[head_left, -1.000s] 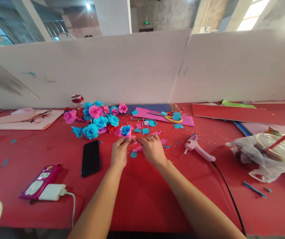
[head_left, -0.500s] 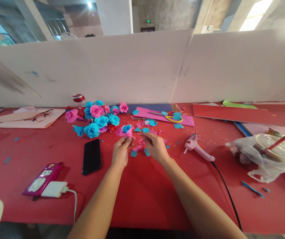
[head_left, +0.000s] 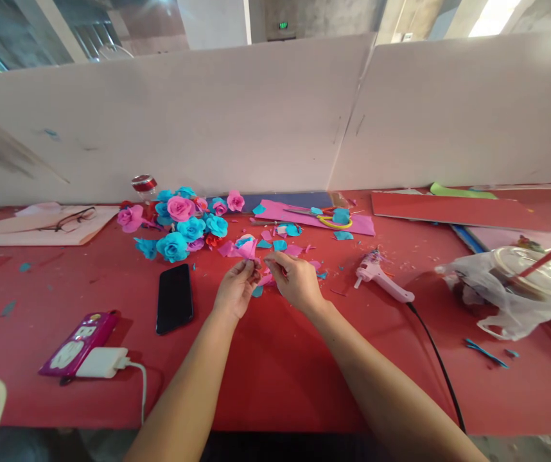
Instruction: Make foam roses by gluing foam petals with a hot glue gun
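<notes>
A small paper flower (head_left: 245,246), pink outside with blue inside, rises from the closed fingers of my left hand (head_left: 237,285), which pinches it near its base. Close on its right is my right hand (head_left: 297,279), thumb and fingers pressed together; whatever they pinch is too small to make out. Pink and blue paper petals (head_left: 279,245) lie scattered behind and under my hands. Left of the flower stands a bunch of finished-looking blue, pink and red paper flowers (head_left: 191,228). Beyond my right hand, scissors (head_left: 334,221) with yellow handles rest on a pink paper strip (head_left: 275,210).
A pink glue gun (head_left: 382,279) with a black cord lies on the red table (head_left: 266,385) at right. Farther right is a plastic bag with a lidded cup (head_left: 530,269). At left are a black phone (head_left: 174,299), a power strip with a charger (head_left: 102,362), and glasses (head_left: 70,220) on paper.
My right hand has moved closer to my left, and its fingers have curled in. The flower has tipped, showing more of its pink outside. The whole view has shifted slightly.
</notes>
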`<action>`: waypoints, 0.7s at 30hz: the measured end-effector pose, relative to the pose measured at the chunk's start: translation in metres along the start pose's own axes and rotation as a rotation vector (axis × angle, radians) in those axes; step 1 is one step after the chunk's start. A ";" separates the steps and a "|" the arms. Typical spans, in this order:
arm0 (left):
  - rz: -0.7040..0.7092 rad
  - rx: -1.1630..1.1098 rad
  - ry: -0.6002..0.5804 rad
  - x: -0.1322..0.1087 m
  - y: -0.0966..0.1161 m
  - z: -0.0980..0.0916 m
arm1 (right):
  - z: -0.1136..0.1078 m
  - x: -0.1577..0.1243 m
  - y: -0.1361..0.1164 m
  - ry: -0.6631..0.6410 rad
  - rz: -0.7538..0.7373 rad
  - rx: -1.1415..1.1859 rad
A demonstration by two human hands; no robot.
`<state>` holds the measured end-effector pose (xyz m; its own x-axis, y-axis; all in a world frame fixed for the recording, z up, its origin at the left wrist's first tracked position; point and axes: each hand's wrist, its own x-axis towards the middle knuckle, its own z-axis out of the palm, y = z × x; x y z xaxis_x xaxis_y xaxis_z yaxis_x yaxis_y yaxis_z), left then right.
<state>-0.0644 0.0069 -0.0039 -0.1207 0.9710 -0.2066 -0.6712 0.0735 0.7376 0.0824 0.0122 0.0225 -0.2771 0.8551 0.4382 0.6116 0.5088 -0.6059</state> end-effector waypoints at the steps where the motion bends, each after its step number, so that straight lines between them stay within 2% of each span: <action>1: 0.003 0.009 -0.005 0.000 0.000 0.000 | 0.001 0.000 0.000 0.002 0.001 -0.009; 13: 0.099 0.149 -0.038 0.002 -0.004 -0.003 | 0.000 -0.001 0.000 0.018 -0.055 -0.160; 21: 0.153 0.242 -0.004 -0.001 -0.005 0.000 | -0.003 -0.001 -0.003 -0.006 -0.114 -0.321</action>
<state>-0.0613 0.0055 -0.0077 -0.2040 0.9757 -0.0795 -0.4514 -0.0217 0.8921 0.0830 0.0097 0.0257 -0.3611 0.7955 0.4866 0.7780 0.5447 -0.3131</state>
